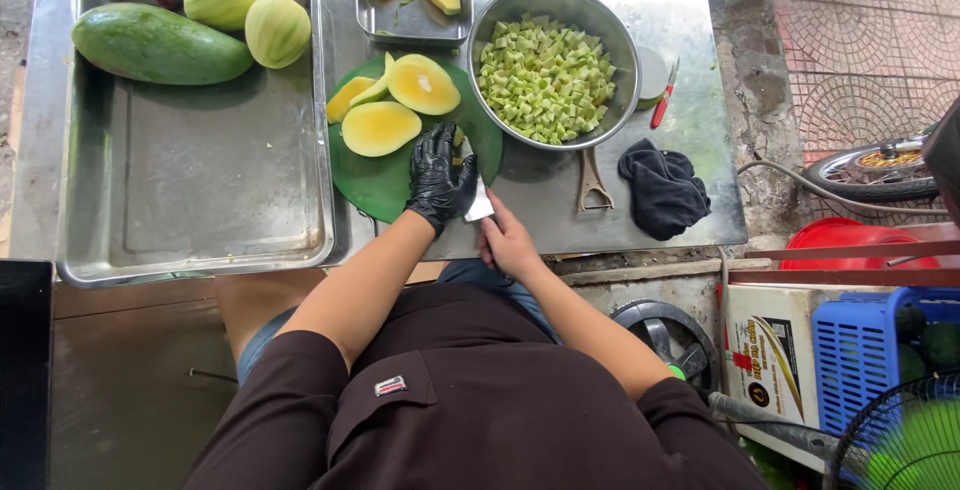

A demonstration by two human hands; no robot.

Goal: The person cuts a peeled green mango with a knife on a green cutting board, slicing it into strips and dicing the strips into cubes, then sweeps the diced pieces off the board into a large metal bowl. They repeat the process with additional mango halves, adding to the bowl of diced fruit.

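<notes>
Right hand (507, 240), bare: closed round the handle of a knife (480, 207); blade's long axis runs from the hand up and slightly left, away from the body. Left hand (440, 178), black glove: fingers curled down on a fruit piece, mostly hidden, on the green cutting board (385, 185); piece's axis cannot be told. Same board: yellow mango halves (400, 100). Right of board: steel bowl of diced green fruit (548, 65), peeler (592, 188), dark cloth (662, 190). Left: large steel tray (200, 180) holding whole green fruit. Surface: steel table (690, 140); patterned paving beyond.
</notes>
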